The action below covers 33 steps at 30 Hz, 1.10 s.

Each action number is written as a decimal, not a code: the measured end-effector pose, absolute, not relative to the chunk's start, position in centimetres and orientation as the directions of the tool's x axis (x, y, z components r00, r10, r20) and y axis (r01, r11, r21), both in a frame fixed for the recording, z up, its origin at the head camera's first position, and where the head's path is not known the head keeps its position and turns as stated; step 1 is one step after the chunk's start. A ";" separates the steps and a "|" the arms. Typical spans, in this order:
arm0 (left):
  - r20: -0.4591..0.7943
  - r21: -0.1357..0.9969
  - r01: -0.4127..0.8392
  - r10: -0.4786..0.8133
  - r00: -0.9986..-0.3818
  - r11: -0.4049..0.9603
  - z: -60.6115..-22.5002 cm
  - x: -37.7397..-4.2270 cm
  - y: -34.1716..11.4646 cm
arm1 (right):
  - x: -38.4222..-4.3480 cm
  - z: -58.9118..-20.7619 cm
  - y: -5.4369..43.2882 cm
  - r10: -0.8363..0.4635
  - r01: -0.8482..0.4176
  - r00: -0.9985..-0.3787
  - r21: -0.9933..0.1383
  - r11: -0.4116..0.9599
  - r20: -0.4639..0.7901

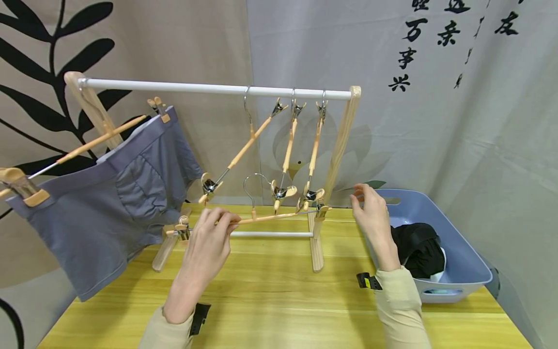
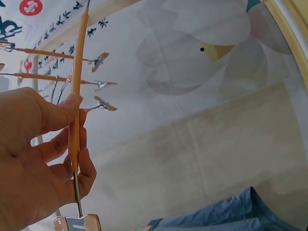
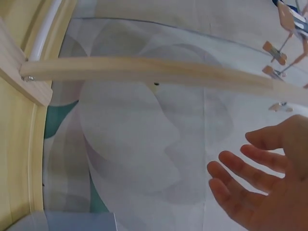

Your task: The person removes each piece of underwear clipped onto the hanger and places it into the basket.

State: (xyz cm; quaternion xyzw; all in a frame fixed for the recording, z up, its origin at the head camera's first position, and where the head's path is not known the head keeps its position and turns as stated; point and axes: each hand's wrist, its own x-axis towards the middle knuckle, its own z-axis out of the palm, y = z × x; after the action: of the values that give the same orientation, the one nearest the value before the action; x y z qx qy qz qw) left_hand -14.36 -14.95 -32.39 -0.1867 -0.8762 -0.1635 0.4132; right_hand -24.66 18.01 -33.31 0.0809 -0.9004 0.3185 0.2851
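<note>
My left hand [image 1: 209, 240] grips a wooden clip hanger [image 1: 270, 219] by its bar, with thumb and fingers wrapped round it in the left wrist view. The hanger's metal hook points up, and a clip sits at each end. It is held in front of the rack, below the white rail [image 1: 209, 88]. My right hand [image 1: 370, 218] holds nothing; its fingers are loosely bent beside the rack's right post, near the blue basket [image 1: 457, 242]. In the right wrist view the fingers [image 3: 231, 173] are spread apart in the air.
Several clip hangers [image 1: 253, 145] hang on the rail's right part. Grey-blue shorts [image 1: 131, 194] hang clipped to a hanger at the left. Black cloth [image 1: 420, 249] lies in the basket. The rack's feet [image 1: 317, 247] stand on the wooden table [image 1: 279, 300], before a printed curtain.
</note>
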 end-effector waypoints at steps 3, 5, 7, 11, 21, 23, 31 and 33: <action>0.786 0.128 0.463 0.195 -0.586 0.877 -32.4 -14.4 -15.0 | -24.8 -33.3 17.4 -0.002 -0.358 -0.832 -0.536 0.765 0.554; 0.787 0.125 0.463 0.197 -0.585 0.877 -32.4 -14.3 -15.0 | -24.8 -33.2 17.0 -0.027 -0.385 -0.833 -0.544 0.745 0.552; 0.788 0.120 0.464 0.200 -0.582 0.878 -32.4 -14.3 -15.0 | -24.9 -33.2 16.6 -0.056 -0.421 -0.827 -0.549 0.722 0.560; 0.789 0.117 0.466 0.203 -0.580 0.877 -32.4 -14.3 -15.0 | -25.1 -33.1 16.0 -0.097 -0.489 -0.805 -0.564 0.665 0.585; 0.787 0.120 0.462 0.200 -0.584 0.879 -32.5 -14.3 -15.1 | -25.8 -33.0 14.7 -0.124 -0.538 -0.805 -0.624 0.566 0.581; 0.787 0.121 0.462 0.199 -0.584 0.878 -32.5 -14.3 -15.1 | -25.9 -33.0 14.5 -0.130 -0.551 -0.797 -0.622 0.556 0.590; 0.790 0.125 0.461 0.193 -0.582 0.878 -32.4 -14.3 -15.2 | -26.1 -33.1 14.0 -0.135 -0.583 -0.768 -0.597 0.552 0.625; 0.789 0.127 0.457 0.190 -0.584 0.880 -32.4 -14.2 -15.3 | -26.1 -33.1 13.8 -0.134 -0.584 -0.764 -0.588 0.560 0.631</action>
State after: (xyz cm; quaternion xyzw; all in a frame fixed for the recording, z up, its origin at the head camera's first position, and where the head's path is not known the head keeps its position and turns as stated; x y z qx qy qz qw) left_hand -14.24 -15.25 -32.38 -0.1848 -0.8755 -0.1602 0.4167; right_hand -26.13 13.85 -33.12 0.2135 -0.8412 0.4178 0.2689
